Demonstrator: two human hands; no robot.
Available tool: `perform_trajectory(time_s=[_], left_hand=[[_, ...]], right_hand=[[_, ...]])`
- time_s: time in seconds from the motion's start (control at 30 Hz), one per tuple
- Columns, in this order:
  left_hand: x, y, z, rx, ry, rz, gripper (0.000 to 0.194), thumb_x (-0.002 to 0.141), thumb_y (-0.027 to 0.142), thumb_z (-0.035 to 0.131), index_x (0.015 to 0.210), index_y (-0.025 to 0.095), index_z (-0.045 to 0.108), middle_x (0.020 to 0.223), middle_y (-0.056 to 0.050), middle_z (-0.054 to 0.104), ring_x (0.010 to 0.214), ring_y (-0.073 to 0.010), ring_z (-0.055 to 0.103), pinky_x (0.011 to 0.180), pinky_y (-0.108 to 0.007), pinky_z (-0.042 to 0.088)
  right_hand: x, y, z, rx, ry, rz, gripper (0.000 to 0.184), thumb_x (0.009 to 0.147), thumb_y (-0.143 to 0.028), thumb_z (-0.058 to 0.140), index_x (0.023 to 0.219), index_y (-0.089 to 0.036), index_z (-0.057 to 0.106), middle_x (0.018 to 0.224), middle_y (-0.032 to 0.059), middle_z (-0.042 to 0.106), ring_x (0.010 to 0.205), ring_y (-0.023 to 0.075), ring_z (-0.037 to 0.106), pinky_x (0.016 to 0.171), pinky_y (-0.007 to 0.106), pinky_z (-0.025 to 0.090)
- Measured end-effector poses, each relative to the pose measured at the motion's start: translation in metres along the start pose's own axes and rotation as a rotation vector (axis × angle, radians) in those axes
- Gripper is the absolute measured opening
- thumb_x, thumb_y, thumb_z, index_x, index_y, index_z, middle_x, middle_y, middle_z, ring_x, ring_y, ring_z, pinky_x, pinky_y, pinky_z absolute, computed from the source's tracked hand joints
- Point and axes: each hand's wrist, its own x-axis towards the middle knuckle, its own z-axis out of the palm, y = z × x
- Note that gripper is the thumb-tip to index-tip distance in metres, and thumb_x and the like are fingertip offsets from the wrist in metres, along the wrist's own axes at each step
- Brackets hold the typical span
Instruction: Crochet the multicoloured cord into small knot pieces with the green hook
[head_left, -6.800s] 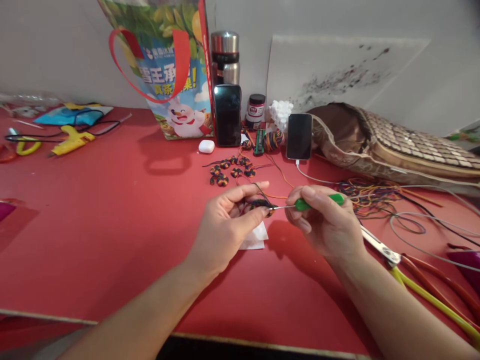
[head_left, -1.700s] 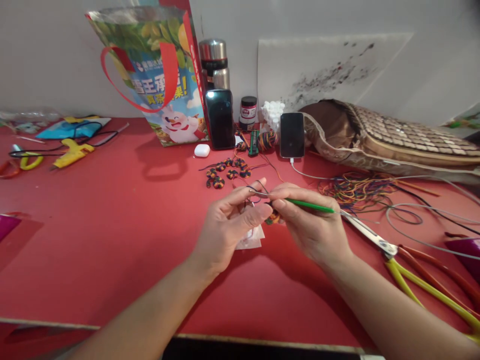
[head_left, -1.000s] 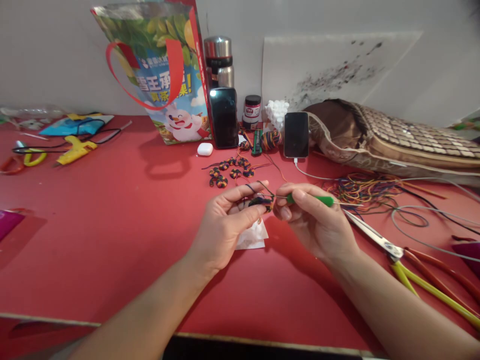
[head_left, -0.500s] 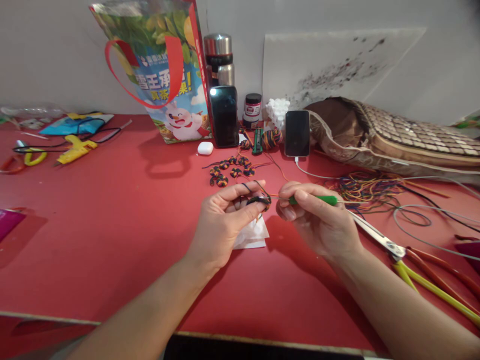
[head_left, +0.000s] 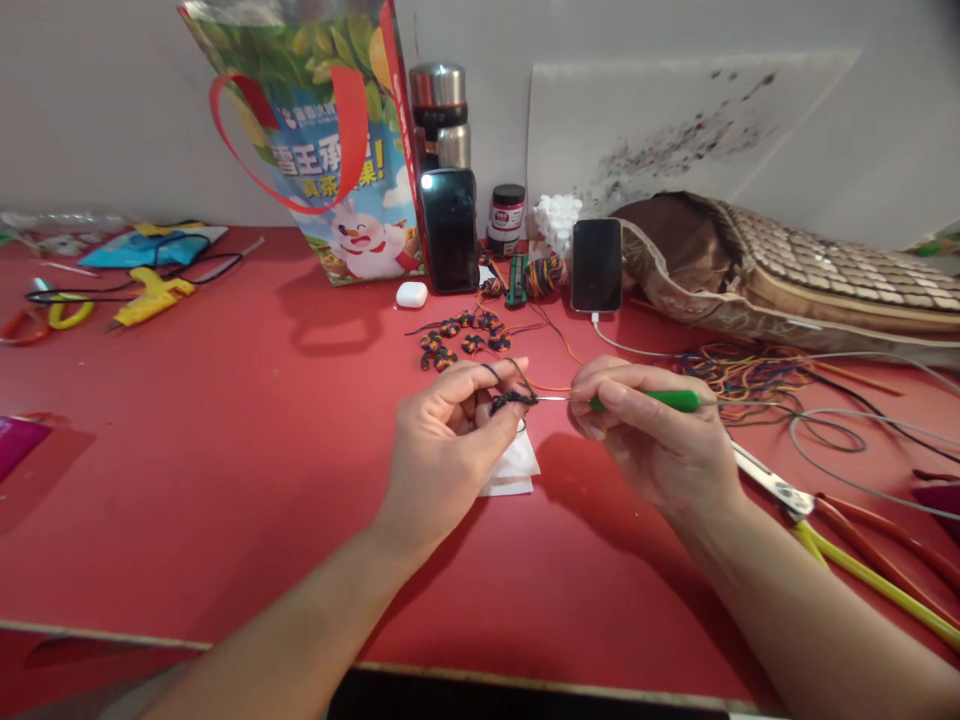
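My left hand (head_left: 457, 430) pinches a small dark multicoloured crochet piece (head_left: 511, 400) between thumb and fingers, with yarn looped over the raised index finger. My right hand (head_left: 652, 425) is closed on the green handle of a crochet hook (head_left: 679, 401). The hook's thin metal shaft points left, and its tip meets the right edge of the crochet piece. Folded white paper (head_left: 514, 470) lies on the table under my left hand. Just beyond the hands sit several finished-looking crochet rounds (head_left: 450, 328) in the same yarn. Part of the crochet piece is hidden by my thumb.
Large scissors (head_left: 795, 500) lie by my right forearm, near tangled yarn (head_left: 742, 375) and a white cable. Behind stand a gift bag (head_left: 352, 180), a thermos (head_left: 439, 110), two phones (head_left: 450, 230), a jar (head_left: 506, 220) and a yarn ball (head_left: 546, 275). A yellow glue gun (head_left: 150, 297) lies left.
The hook was raised near my left index finger, both hands close together. Since then my right hand has drawn back to the right, and the hook tip is now at the crochet piece's edge.
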Motion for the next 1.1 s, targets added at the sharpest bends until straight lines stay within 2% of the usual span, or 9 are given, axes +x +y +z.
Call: perform_trajectory(time_s=[0.1, 0.27, 0.47, 0.63, 0.83, 1.1], left_hand=[[-0.0003, 0.0009, -0.0003, 0.03, -0.002, 0.013, 0.012, 0.076, 0.018, 0.085, 0.087, 0.024, 0.085, 0.096, -0.004, 0.079, 0.079, -0.0136, 0.063, 0.067, -0.025, 0.049], [-0.0023, 0.0037, 0.0007, 0.04, 0.01, 0.062, 0.013, 0.077, 0.012, 0.081, 0.083, 0.023, 0.084, 0.099, -0.004, 0.08, 0.085, -0.0157, 0.068, 0.074, -0.027, 0.053], [-0.0023, 0.003, -0.0003, 0.107, 0.019, 0.113, 0.015, 0.078, 0.01, 0.081, 0.085, 0.023, 0.084, 0.098, -0.004, 0.08, 0.073, -0.0124, 0.062, 0.065, -0.026, 0.048], [-0.0023, 0.0038, 0.0006, 0.078, 0.029, 0.056, 0.015, 0.077, 0.012, 0.083, 0.088, 0.023, 0.085, 0.102, -0.004, 0.081, 0.078, -0.0127, 0.065, 0.068, -0.025, 0.051], [-0.0023, 0.0041, 0.0021, 0.036, 0.055, -0.002, 0.011, 0.076, 0.015, 0.085, 0.084, 0.021, 0.083, 0.103, -0.005, 0.082, 0.08, -0.0135, 0.066, 0.069, -0.025, 0.052], [-0.0021, 0.0013, 0.0014, 0.054, 0.061, 0.037, 0.016, 0.075, 0.012, 0.083, 0.089, 0.021, 0.083, 0.104, -0.004, 0.082, 0.08, -0.0111, 0.068, 0.068, -0.021, 0.053]], right_hand=[[-0.0002, -0.0002, 0.0009, -0.015, 0.006, -0.002, 0.013, 0.084, -0.019, 0.078, 0.079, -0.023, 0.089, 0.071, 0.0059, 0.072, 0.058, 0.0153, 0.057, 0.054, 0.032, 0.044], [-0.0008, 0.0, 0.0025, -0.029, 0.012, -0.012, 0.009, 0.083, -0.021, 0.08, 0.08, -0.023, 0.089, 0.071, 0.006, 0.071, 0.058, 0.016, 0.058, 0.054, 0.033, 0.045], [-0.0018, 0.0006, 0.002, -0.044, 0.016, -0.017, 0.012, 0.084, -0.019, 0.079, 0.082, -0.024, 0.09, 0.074, 0.0061, 0.073, 0.06, 0.0163, 0.059, 0.056, 0.034, 0.046], [-0.0021, 0.0012, 0.0019, -0.05, 0.015, -0.034, 0.018, 0.087, -0.015, 0.076, 0.084, -0.026, 0.09, 0.076, 0.0056, 0.074, 0.061, 0.0162, 0.06, 0.057, 0.033, 0.046], [-0.0022, 0.0006, 0.0028, -0.039, 0.021, -0.03, 0.017, 0.085, -0.015, 0.076, 0.082, -0.025, 0.09, 0.075, 0.0062, 0.074, 0.06, 0.0162, 0.059, 0.055, 0.033, 0.045], [-0.0026, 0.0035, 0.0024, -0.041, -0.008, -0.067, 0.024, 0.087, -0.01, 0.073, 0.087, -0.026, 0.09, 0.077, 0.005, 0.075, 0.061, 0.0148, 0.062, 0.056, 0.031, 0.046]])
